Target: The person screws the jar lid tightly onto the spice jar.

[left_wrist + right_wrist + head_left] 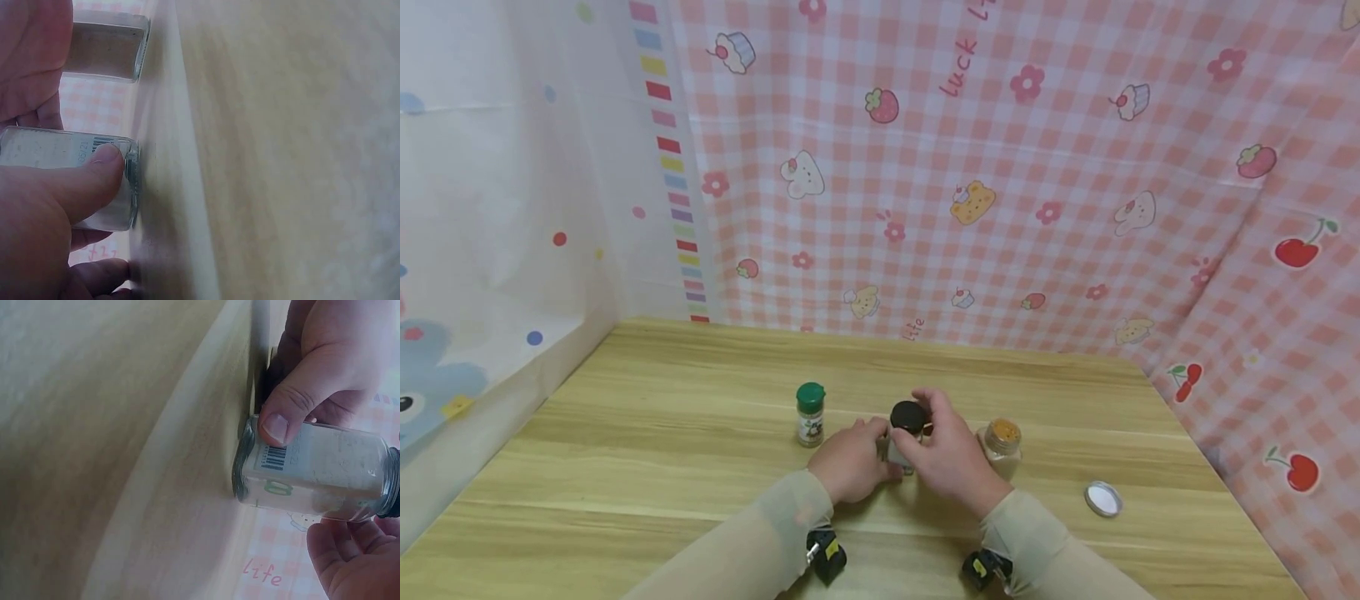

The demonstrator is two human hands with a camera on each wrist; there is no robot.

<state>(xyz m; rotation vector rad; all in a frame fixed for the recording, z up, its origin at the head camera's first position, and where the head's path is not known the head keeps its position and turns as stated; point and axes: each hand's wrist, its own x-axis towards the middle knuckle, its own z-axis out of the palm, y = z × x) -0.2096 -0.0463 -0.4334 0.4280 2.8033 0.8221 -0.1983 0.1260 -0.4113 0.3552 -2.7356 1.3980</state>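
A clear glass spice jar (pixel 319 469) with a black lid (pixel 908 414) stands upright on the table between my two hands. My left hand (pixel 850 462) grips the jar low on its body, the thumb pressed over the barcode label near the base in both wrist views. From the right, my right hand (pixel 951 454) holds the top, thumb at the front of the black lid and fingers behind it. Just right of that hand is an uncapped glass jar (pixel 1002 450) with orange-brown powder at its mouth, partly hidden by the wrist.
A small shaker with a green cap (pixel 810 414) stands left of my left hand. To the right, a round silver-rimmed lid (pixel 1103 499) lies on the wooden table (pixel 700 392) with its white inside facing up. A pink checked cloth (pixel 925 167) hangs behind the table.
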